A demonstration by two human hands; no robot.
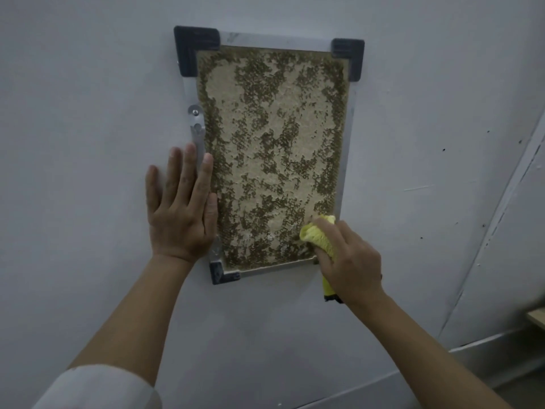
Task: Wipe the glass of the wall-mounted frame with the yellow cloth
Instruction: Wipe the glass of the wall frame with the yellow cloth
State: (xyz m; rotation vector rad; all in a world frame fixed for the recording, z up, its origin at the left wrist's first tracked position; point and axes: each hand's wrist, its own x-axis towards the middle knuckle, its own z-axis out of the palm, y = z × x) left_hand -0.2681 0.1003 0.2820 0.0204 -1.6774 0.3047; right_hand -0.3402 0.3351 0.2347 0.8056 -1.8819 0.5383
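Note:
A tall wall-mounted frame (pixel 348 143) with a silver rim and black corner caps hangs on the pale wall. Its glass (pixel 274 149) covers a mottled tan and olive honeycomb-like surface. My right hand (pixel 351 261) is closed around the bunched yellow cloth (pixel 320 236) and presses it against the glass at the lower right corner; a tail of cloth hangs below my palm. My left hand (pixel 180 208) lies flat with fingers spread on the wall, overlapping the frame's left rim. The lower right corner of the frame is hidden behind my right hand.
A metal mounting bracket (pixel 196 119) with screws sits on the frame's left rim above my left fingers. A wall panel seam (pixel 501 208) runs diagonally at the right. A pale skirting board (pixel 472 349) and a wooden edge (pixel 538 317) show at the lower right.

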